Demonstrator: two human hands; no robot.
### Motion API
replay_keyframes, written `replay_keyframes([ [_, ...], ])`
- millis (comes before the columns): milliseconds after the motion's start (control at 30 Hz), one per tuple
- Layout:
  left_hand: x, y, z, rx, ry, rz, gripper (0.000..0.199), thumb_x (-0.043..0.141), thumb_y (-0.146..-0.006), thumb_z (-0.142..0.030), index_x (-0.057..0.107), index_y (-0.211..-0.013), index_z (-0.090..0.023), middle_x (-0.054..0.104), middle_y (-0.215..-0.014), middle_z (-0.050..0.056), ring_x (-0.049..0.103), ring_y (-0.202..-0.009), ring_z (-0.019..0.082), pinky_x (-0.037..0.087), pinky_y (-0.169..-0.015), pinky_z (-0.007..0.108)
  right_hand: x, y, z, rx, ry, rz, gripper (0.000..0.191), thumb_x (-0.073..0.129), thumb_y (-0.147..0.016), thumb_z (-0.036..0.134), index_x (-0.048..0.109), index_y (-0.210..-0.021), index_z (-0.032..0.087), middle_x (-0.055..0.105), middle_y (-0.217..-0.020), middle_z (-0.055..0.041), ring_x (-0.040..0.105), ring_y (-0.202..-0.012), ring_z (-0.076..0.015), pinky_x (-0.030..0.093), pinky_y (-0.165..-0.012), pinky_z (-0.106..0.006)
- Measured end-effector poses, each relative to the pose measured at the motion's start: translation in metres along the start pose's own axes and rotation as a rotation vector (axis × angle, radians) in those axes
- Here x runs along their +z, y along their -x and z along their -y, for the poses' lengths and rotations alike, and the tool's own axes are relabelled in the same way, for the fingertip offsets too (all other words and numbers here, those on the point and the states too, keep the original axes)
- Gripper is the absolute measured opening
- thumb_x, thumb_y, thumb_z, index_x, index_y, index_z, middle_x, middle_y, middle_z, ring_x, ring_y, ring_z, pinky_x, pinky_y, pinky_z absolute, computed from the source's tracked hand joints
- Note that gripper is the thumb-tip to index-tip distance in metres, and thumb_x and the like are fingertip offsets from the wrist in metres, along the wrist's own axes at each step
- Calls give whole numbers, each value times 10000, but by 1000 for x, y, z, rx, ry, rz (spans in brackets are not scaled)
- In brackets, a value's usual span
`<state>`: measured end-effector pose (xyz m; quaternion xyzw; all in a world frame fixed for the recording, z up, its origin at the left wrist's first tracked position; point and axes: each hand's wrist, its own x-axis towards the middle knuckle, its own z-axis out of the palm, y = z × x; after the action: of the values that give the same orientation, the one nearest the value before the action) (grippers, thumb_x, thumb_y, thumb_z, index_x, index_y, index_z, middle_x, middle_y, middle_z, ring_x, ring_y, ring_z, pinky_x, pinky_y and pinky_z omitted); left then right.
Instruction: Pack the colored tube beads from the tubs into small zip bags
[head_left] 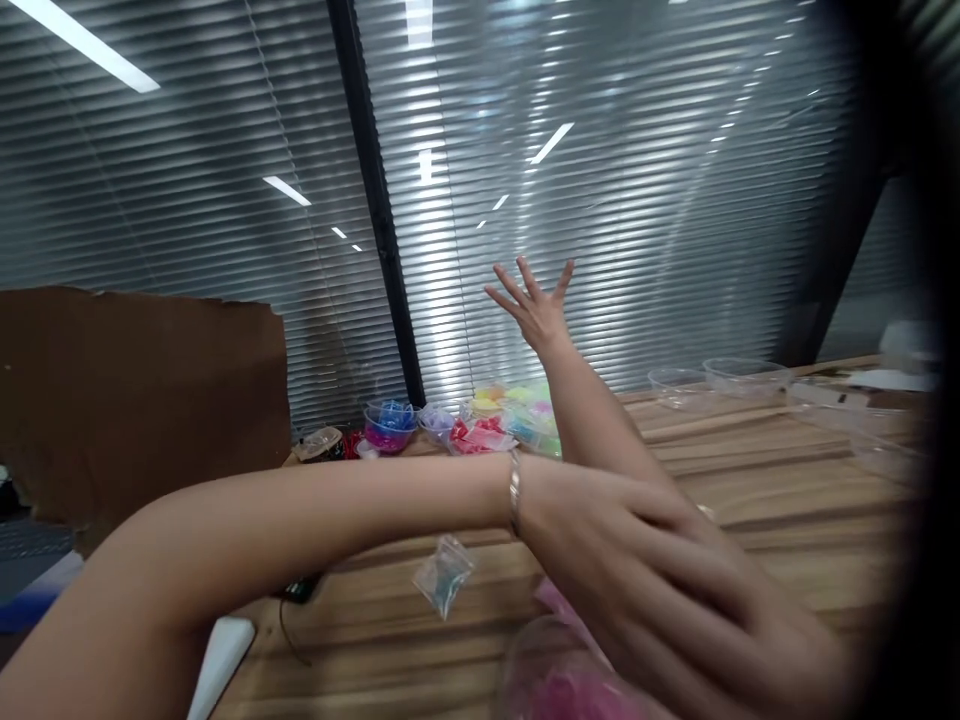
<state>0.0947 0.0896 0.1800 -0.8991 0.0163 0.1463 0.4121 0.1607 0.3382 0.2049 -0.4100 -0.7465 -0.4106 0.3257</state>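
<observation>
- The left hand [645, 560] was laid across the right forearm [600, 430], its fingers spread flat and its grip closed on nothing.
- A bracelet [514, 490] was seen on the left wrist.
- The right hand [534, 305] was raised in the air above the desk [787, 480], its grip spread wide with the fingers fanned apart and nothing held.
- A small clear bag [444, 572] was seen lying on the desk just below the left wrist, apart from both hands.
- A clear bowl [555, 670] with pink contents was seen at the bottom edge, partly hidden under the left hand; whether it was touched could not be told.
- Small cups of coloured pieces [480, 420] were grouped at the far edge of the desk, behind the right forearm.
- Empty clear bowls [712, 380] were set further along the far right of the desk.
- A sheet of brown cardboard [142, 390] was stood at the left against the blinds [637, 180].
</observation>
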Motion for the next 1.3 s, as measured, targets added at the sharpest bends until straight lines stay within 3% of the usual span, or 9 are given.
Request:
replay_keyframes([
  [200,100,163,81,-123,38,-111,297,344,-984,-261,596,-1139,-253,641,-1174,64,608,-1027,196,505,-855,364,10,-2,-23,3,-23,22,825,212,-837,-97,37,-1491,374,-91,-1590,68,-149,-1451,-258,-157,-944,-769],
  [367,179,275,70,-540,268,175,405,463,-938,-283,488,-1335,-208,490,-1419,76,388,-1358,241,161,-1191,427,-12,20,-38,-102,-20,4,569,227,-986,120,164,-1486,385,26,-1596,22,-82,-1457,-313,-172,-951,-754],
  [533,228,301,38,-731,361,265,489,526,-899,-355,478,-1343,-154,418,-1471,144,304,-1406,280,43,-1176,509,-74,89,20,-198,-255,94,657,542,-835,606,196,-1393,603,164,-1561,129,79,-1427,-437,-142,-1015,-770],
  [600,243,296,36,-729,385,287,393,551,-880,-323,561,-1241,-167,526,-1385,136,370,-1366,266,97,-1167,488,-116,126,57,-348,-469,197,619,555,-795,636,209,-1300,723,277,-1495,210,176,-1423,-383,102,-1070,-750],
  [733,265,284,43,-685,433,348,160,603,-830,-279,648,-961,-200,723,-1028,80,589,-1070,204,293,-1057,365,-192,185,118,-611,-811,622,717,481,-875,529,12,-1415,578,319,-1482,142,405,-1349,-243,465,-961,-587],
  [833,270,280,53,-672,455,375,126,618,-807,-306,638,-827,-184,728,-806,58,615,-799,174,390,-863,290,-208,212,133,-627,-877,756,638,387,-946,445,-34,-1408,574,406,-1443,121,462,-1311,-200,529,-896,-502],
  [1000,249,285,69,-671,432,314,219,508,-887,-343,619,-818,-167,703,-806,55,586,-724,156,390,-711,247,-178,236,117,-419,-910,804,551,409,-939,175,352,-1436,405,643,-1232,-27,476,-1283,-275,307,-1085,-581],
  [1167,191,293,72,-693,337,152,426,281,-994,-414,568,-841,-138,614,-757,19,499,-721,137,422,-790,270,-138,240,92,-158,-818,764,393,447,-892,116,575,-1254,202,671,-1039,-110,593,-1007,-255,420,-962,-475],
  [1300,121,274,30,-582,334,85,318,340,-972,-320,608,-859,-191,611,-771,31,505,-714,172,448,-771,316,-103,241,61,-81,-738,799,356,445,-882,112,616,-1190,165,667,-1053,-120,579,-1005,-275,459,-870,-426],
])
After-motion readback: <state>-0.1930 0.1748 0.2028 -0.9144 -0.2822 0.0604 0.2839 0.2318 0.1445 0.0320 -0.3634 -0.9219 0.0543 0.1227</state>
